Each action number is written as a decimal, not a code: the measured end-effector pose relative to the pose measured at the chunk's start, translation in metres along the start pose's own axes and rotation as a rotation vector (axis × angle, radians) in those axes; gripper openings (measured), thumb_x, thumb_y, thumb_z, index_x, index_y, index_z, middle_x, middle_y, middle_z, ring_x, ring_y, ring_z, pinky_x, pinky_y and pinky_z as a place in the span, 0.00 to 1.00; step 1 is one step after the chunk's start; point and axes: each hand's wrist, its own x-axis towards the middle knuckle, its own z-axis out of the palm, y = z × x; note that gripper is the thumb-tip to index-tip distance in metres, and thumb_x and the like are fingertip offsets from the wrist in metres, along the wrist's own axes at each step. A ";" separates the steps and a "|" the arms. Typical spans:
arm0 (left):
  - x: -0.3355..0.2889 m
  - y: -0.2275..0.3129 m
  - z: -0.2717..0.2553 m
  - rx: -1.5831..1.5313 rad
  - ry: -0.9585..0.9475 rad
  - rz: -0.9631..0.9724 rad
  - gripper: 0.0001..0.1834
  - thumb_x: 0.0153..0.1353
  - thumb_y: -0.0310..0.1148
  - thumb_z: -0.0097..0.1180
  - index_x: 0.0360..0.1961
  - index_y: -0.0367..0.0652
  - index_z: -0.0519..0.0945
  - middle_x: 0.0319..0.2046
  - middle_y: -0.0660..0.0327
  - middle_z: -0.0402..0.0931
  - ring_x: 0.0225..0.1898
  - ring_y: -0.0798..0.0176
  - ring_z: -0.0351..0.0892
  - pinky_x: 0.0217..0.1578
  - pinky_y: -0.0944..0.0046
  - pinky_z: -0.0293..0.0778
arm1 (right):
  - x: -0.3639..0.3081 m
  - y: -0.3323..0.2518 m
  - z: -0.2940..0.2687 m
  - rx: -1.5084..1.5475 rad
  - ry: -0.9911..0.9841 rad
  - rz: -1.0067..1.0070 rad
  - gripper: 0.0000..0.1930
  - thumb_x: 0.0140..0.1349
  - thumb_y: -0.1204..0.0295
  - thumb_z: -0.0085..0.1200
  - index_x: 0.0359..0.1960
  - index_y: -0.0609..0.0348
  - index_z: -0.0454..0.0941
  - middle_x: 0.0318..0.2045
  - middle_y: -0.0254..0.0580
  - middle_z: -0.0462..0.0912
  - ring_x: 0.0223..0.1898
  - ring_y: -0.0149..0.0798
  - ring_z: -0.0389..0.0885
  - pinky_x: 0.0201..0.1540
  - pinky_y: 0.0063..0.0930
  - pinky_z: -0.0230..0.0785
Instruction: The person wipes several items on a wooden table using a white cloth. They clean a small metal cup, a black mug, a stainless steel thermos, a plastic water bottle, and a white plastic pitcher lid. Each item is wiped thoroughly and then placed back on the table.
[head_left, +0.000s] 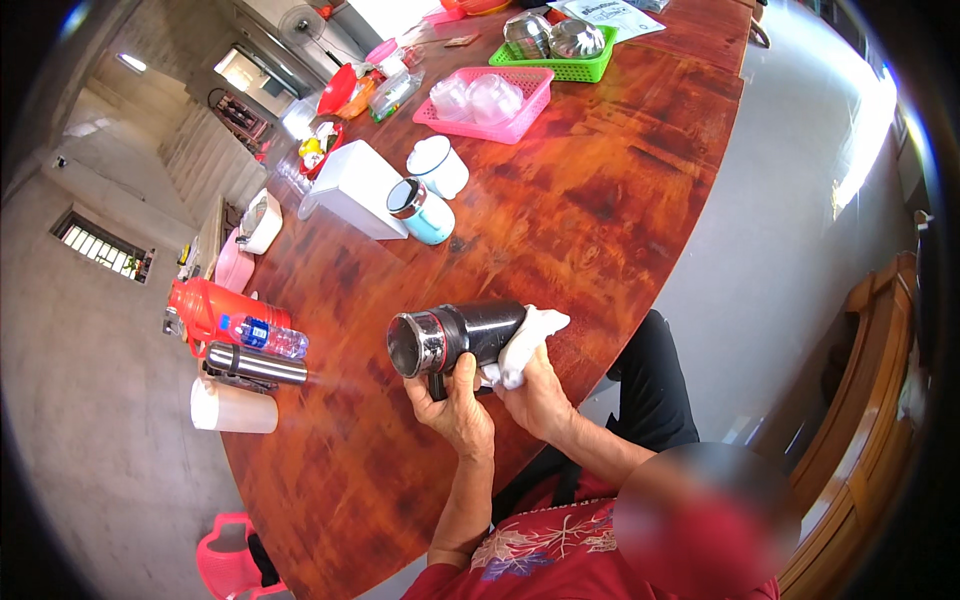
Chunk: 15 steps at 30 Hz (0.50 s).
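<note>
A black travel mug (485, 328) with a silver rim, a thin red ring and a dark lid lies on its side above the table's near edge, lid end to the left. My left hand (463, 418) is closed around its handle near the lid, thumb up against the body. Around the mug's base end is a white cloth (527, 345), bunched in my right hand (540, 398), which presses it to the mug. The right fingers are partly hidden behind the cloth and mug.
Beyond the mug stand a light blue tumbler (428, 213), a white mug (440, 166) and a white box (357, 190). At left are a red thermos flask (225, 308), a water bottle (265, 336), a silver flask (258, 364) and a white container (235, 407). Pink (500, 130) and green (575, 70) baskets sit farther back.
</note>
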 end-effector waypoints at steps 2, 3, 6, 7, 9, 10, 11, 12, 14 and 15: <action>0.000 0.003 0.001 -0.021 -0.002 -0.062 0.18 0.60 0.27 0.58 0.50 0.40 0.71 0.35 0.64 0.74 0.24 0.75 0.69 0.22 0.75 0.67 | -0.005 0.002 -0.014 -0.470 0.058 -0.087 0.29 0.63 0.70 0.47 0.65 0.53 0.50 0.59 0.52 0.59 0.58 0.48 0.62 0.58 0.40 0.59; -0.001 0.006 0.001 -0.031 -0.001 -0.095 0.17 0.61 0.28 0.57 0.50 0.39 0.71 0.35 0.65 0.74 0.23 0.76 0.69 0.22 0.75 0.67 | -0.004 0.002 -0.018 -0.800 0.072 -0.239 0.32 0.61 0.71 0.49 0.66 0.54 0.51 0.59 0.56 0.58 0.59 0.51 0.59 0.59 0.44 0.56; -0.005 0.014 0.004 -0.175 -0.035 -0.142 0.15 0.65 0.33 0.53 0.51 0.39 0.71 0.39 0.64 0.75 0.30 0.77 0.71 0.28 0.75 0.69 | -0.004 -0.003 -0.006 -1.550 0.065 -0.735 0.36 0.49 0.75 0.56 0.64 0.54 0.59 0.62 0.68 0.49 0.65 0.65 0.44 0.63 0.56 0.43; -0.006 0.016 0.007 -0.207 -0.040 -0.136 0.15 0.66 0.34 0.53 0.51 0.38 0.72 0.40 0.64 0.75 0.32 0.76 0.72 0.30 0.74 0.71 | -0.003 -0.004 -0.002 -1.530 0.144 -0.723 0.32 0.51 0.73 0.57 0.61 0.52 0.65 0.63 0.66 0.50 0.65 0.64 0.46 0.62 0.58 0.44; -0.004 0.018 0.001 -0.170 -0.125 -0.084 0.16 0.66 0.34 0.53 0.50 0.36 0.72 0.44 0.62 0.74 0.41 0.71 0.74 0.41 0.69 0.73 | 0.003 -0.010 0.004 -1.588 0.128 -0.722 0.30 0.51 0.68 0.57 0.60 0.49 0.66 0.64 0.62 0.52 0.65 0.63 0.49 0.61 0.56 0.46; -0.003 0.018 0.002 -0.134 -0.139 -0.062 0.15 0.66 0.33 0.52 0.50 0.36 0.72 0.44 0.61 0.74 0.43 0.70 0.74 0.42 0.68 0.73 | 0.000 -0.014 0.012 -1.684 0.088 -0.850 0.29 0.52 0.66 0.57 0.58 0.48 0.68 0.64 0.59 0.54 0.64 0.62 0.52 0.60 0.54 0.47; -0.002 0.018 0.002 -0.097 -0.152 -0.041 0.15 0.66 0.32 0.51 0.50 0.35 0.72 0.45 0.61 0.74 0.44 0.69 0.75 0.44 0.68 0.73 | -0.004 -0.019 0.022 -1.776 0.045 -0.980 0.27 0.52 0.63 0.56 0.57 0.47 0.70 0.64 0.57 0.56 0.64 0.60 0.54 0.60 0.52 0.49; -0.003 0.017 -0.002 -0.043 -0.192 -0.068 0.13 0.66 0.29 0.50 0.50 0.34 0.73 0.45 0.62 0.74 0.44 0.70 0.75 0.44 0.68 0.73 | -0.003 -0.025 0.028 -1.804 -0.013 -1.021 0.26 0.51 0.62 0.56 0.55 0.47 0.72 0.65 0.54 0.58 0.64 0.59 0.56 0.58 0.50 0.51; -0.006 0.018 -0.001 -0.043 -0.184 -0.086 0.15 0.63 0.26 0.50 0.51 0.33 0.73 0.45 0.61 0.75 0.44 0.70 0.75 0.44 0.68 0.73 | 0.006 -0.032 0.029 -1.814 -0.070 -1.035 0.25 0.50 0.64 0.54 0.53 0.53 0.73 0.63 0.54 0.60 0.63 0.58 0.58 0.58 0.51 0.53; -0.005 0.021 0.002 -0.036 -0.183 -0.084 0.17 0.61 0.25 0.51 0.52 0.32 0.73 0.45 0.61 0.75 0.44 0.71 0.75 0.44 0.68 0.73 | 0.012 -0.040 0.029 -1.771 -0.117 -0.996 0.25 0.50 0.64 0.54 0.52 0.56 0.73 0.63 0.54 0.61 0.63 0.57 0.59 0.58 0.51 0.54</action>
